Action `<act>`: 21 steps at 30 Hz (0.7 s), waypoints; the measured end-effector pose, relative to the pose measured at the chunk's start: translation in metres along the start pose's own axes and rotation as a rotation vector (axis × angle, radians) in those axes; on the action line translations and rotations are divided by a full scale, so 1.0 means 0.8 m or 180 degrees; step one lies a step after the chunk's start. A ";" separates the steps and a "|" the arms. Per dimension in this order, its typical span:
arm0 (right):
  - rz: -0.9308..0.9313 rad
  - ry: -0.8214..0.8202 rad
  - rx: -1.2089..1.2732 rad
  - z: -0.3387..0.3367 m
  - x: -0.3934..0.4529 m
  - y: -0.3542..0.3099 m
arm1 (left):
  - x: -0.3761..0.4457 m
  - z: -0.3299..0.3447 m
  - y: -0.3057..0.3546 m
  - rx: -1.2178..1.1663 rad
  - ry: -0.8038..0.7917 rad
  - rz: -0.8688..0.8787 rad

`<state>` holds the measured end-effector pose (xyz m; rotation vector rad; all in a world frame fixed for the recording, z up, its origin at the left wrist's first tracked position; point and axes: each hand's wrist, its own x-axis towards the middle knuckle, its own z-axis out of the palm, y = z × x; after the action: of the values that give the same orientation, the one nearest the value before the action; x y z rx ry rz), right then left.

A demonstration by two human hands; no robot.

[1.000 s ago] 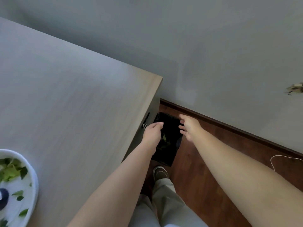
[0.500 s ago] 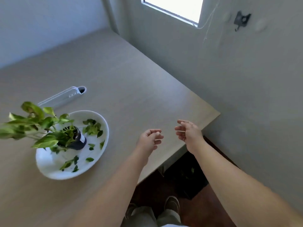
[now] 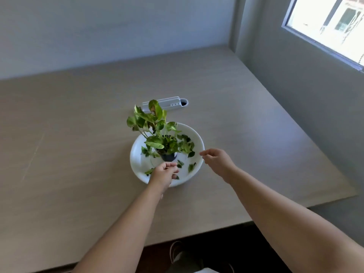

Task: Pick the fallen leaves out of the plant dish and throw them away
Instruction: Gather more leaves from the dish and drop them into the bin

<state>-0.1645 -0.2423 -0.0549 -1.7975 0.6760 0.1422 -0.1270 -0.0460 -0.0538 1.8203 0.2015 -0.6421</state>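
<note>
A white plant dish (image 3: 136,154) sits mid-table with a small leafy plant (image 3: 155,125) in a dark pot (image 3: 168,157) at its centre. Several fallen green leaves (image 3: 185,145) lie piled on the dish's right side, and loose ones (image 3: 191,167) lie scattered near the front. My left hand (image 3: 162,174) hovers over the near rim, fingers curled low among the front leaves; whether it grips one is hidden. My right hand (image 3: 216,161) is at the right rim, fingers loosely apart and holding nothing. No bin is in view.
A white oblong holder (image 3: 167,102) lies on the table (image 3: 78,134) just behind the dish. Walls close the far side and the right, with a window (image 3: 334,26) at upper right. The table's near edge (image 3: 256,221) drops to dark floor by my shoe (image 3: 175,251).
The view swung from the black bin on the floor beside the table back up to the dish. Both hands moved from over the bin to the dish's near and right rim.
</note>
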 end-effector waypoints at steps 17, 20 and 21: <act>-0.0749 -0.1063 -0.3650 0.088 0.097 -0.038 | 0.147 -0.114 -0.013 0.4182 -0.0550 0.1402; -0.0829 -0.0978 -0.3689 0.101 0.102 -0.021 | 0.161 -0.112 -0.024 0.4462 -0.0694 0.1597; -0.0866 -0.0912 -0.3659 0.103 0.102 -0.016 | 0.164 -0.115 -0.026 0.4484 -0.0707 0.1702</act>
<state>-0.0708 -0.1953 -0.1071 -2.8532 0.0856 0.6951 0.0037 0.0224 -0.1195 2.8902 -1.1275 -0.6114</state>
